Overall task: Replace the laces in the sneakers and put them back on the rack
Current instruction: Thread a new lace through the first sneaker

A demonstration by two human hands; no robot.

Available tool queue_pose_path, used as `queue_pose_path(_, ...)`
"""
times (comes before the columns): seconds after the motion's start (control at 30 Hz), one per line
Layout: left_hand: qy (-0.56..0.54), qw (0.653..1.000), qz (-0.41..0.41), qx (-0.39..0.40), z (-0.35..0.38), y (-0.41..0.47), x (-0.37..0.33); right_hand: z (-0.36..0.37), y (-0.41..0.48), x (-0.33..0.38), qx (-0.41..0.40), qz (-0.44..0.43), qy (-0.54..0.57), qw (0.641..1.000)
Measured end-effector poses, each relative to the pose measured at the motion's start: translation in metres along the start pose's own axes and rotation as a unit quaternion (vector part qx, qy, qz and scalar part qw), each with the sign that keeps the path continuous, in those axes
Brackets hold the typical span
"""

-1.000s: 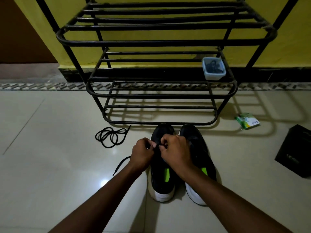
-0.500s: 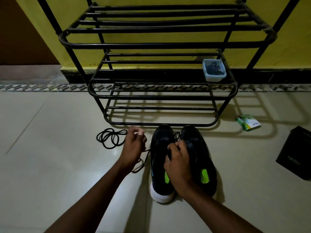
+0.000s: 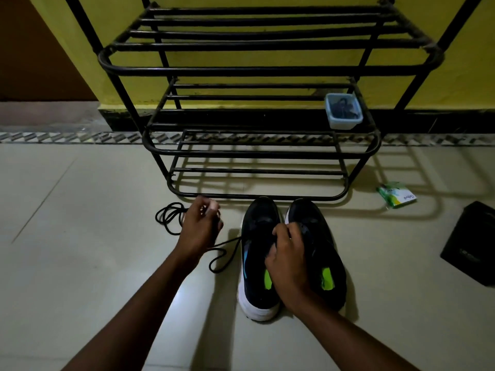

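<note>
Two black sneakers with white soles stand side by side on the floor, the left sneaker (image 3: pixel 257 236) and the right sneaker (image 3: pixel 318 231), toes toward the black metal rack (image 3: pixel 257 68). My left hand (image 3: pixel 199 231) is out to the left of them, pinching a black lace (image 3: pixel 222 253) that runs from the left sneaker and loops on the tiles. My right hand (image 3: pixel 288 253) rests on the tongues between the sneakers, fingers curled on the left sneaker's opening. A second black lace (image 3: pixel 167 218) lies coiled on the floor beyond my left hand.
A small clear box (image 3: pixel 343 111) with dark contents sits on the rack's middle shelf at the right. A green packet (image 3: pixel 397 195) lies on the tiles right of the rack. A black box (image 3: pixel 474 242) stands at the far right. A yellow wall is behind.
My left hand moved left, away from the sneaker, drawing the lace out to the side. My right hand dropped down onto the sneaker's opening.
</note>
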State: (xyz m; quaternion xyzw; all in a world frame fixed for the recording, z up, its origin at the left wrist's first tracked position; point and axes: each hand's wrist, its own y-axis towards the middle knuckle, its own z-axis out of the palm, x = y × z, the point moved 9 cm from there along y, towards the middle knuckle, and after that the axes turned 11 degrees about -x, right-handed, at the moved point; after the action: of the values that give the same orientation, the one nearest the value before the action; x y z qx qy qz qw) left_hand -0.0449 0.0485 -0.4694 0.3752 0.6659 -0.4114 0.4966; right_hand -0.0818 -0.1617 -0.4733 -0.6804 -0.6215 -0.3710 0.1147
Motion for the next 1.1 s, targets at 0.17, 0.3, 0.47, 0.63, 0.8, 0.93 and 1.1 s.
queue_pose_path(0.17,0.374,0.915,0.144,0.051,0.007,-0.010,0.015,0.000,-0.001,0.002,-0.004,0.011,-0.049,0.999)
queue_pose_path(0.3,0.463,0.863,0.195,0.049,0.023,-0.021,0.011,0.000,-0.001,0.004,-0.003,0.016,-0.052,0.998)
queue_pose_path(0.47,0.454,0.870,0.168,0.087,0.032,-0.017,0.023,0.001,-0.001,0.002,-0.007,0.010,-0.056,0.998)
queue_pose_path(0.63,0.394,0.891,0.185,0.127,0.042,-0.025,0.031,0.003,-0.001,0.001,-0.004,0.006,-0.056,0.998)
queue_pose_path(0.8,0.258,0.945,0.200,0.033,0.023,-0.029,0.003,0.003,0.000,0.000,-0.001,0.010,-0.024,1.000)
queue_pose_path(0.93,0.174,0.960,0.219,0.009,0.018,-0.041,-0.035,-0.007,0.008,0.022,-0.006,-0.020,0.072,0.997)
queue_pose_path(1.1,0.102,0.961,0.259,-0.004,0.014,-0.051,-0.068,0.002,0.036,0.052,0.127,-0.047,0.153,0.979)
